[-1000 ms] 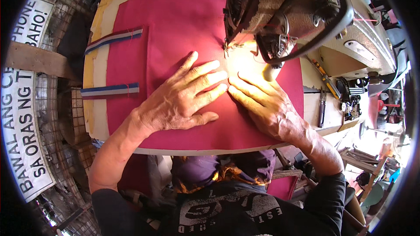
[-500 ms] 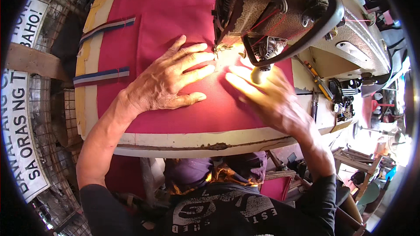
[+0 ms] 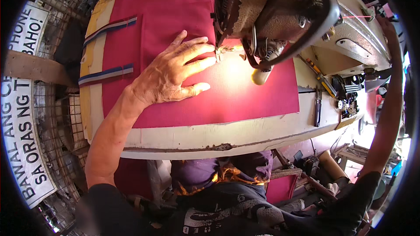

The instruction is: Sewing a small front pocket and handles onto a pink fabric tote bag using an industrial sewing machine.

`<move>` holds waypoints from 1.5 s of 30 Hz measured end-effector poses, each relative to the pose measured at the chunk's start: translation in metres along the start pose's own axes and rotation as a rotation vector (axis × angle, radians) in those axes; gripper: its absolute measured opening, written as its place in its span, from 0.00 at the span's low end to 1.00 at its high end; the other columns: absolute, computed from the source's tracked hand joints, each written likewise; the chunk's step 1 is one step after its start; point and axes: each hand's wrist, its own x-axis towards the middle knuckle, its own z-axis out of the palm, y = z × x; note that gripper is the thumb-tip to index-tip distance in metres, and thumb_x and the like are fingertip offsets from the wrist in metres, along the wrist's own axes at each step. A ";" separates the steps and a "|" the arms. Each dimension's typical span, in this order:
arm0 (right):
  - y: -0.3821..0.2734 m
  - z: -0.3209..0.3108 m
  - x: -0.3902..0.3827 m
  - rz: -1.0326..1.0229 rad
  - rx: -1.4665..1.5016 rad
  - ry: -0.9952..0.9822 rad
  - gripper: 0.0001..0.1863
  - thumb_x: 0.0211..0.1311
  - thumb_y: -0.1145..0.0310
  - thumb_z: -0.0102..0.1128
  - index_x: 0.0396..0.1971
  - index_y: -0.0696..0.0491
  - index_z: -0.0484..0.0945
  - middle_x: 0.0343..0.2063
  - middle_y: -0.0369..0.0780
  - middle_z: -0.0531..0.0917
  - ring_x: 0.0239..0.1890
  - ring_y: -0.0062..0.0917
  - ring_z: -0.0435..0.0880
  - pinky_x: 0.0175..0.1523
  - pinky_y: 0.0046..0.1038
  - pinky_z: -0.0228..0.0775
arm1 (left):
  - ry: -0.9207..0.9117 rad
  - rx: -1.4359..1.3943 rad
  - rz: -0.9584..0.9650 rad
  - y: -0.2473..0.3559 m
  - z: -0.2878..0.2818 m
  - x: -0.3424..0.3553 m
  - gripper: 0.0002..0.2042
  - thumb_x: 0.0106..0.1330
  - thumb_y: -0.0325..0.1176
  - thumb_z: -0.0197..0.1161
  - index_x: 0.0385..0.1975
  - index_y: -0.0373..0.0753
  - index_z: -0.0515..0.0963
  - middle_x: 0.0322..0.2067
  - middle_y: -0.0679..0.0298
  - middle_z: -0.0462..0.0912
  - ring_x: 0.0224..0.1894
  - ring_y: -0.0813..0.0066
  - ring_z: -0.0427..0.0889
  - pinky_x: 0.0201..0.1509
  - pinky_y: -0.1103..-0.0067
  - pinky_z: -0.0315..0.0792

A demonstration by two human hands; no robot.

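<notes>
My left hand [image 3: 168,72] lies flat on a magenta cloth [image 3: 192,111], fingers spread, with the fingertips beside the needle area of a sewing machine [image 3: 258,6]. A lit lamp bulb [image 3: 261,76] throws a bright patch onto the cloth there. Off at the upper right, my right hand [image 3: 387,28] reaches the far right end of the machine. It is dark and small at the picture's rim, and its fingers cannot be made out. Two striped strips, an upper one [image 3: 110,29] and a lower one [image 3: 106,74], stretch leftward from the cloth's left part.
A black curved bar [image 3: 330,22] juts out before the machine head. On the pale table [image 3: 192,142], a yellow-handled screwdriver [image 3: 321,78], a dark slim tool [image 3: 318,108] and small metal parts [image 3: 348,102] lie to the right. Wire mesh and a lettered sign [image 3: 26,105] stand at left.
My right hand has left the cloth and swung up and right to the machine's far end. My left hand stays spread on the cloth, in nearly the same place.
</notes>
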 end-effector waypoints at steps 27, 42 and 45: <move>-0.019 -0.031 -0.079 -0.351 0.263 -0.074 0.26 0.76 0.56 0.49 0.65 0.55 0.76 0.48 0.41 0.86 0.48 0.23 0.83 0.62 0.28 0.68 | 0.053 0.060 -0.057 0.003 0.002 0.004 0.24 0.60 0.41 0.73 0.54 0.37 0.80 0.61 0.57 0.77 0.69 0.57 0.71 0.76 0.48 0.58; -0.121 0.054 -0.217 0.228 0.088 0.658 0.27 0.62 0.72 0.62 0.62 0.54 0.72 0.49 0.47 0.83 0.52 0.43 0.82 0.58 0.43 0.72 | 0.053 0.069 -0.052 0.001 0.005 0.000 0.26 0.59 0.37 0.72 0.58 0.37 0.77 0.60 0.56 0.76 0.66 0.55 0.73 0.77 0.49 0.55; -0.031 0.062 -0.205 0.177 0.244 0.544 0.24 0.67 0.71 0.58 0.62 0.55 0.72 0.49 0.47 0.83 0.52 0.43 0.82 0.59 0.40 0.72 | 0.034 0.064 -0.054 -0.001 0.006 0.004 0.26 0.61 0.41 0.72 0.58 0.37 0.78 0.62 0.57 0.76 0.71 0.54 0.68 0.76 0.47 0.57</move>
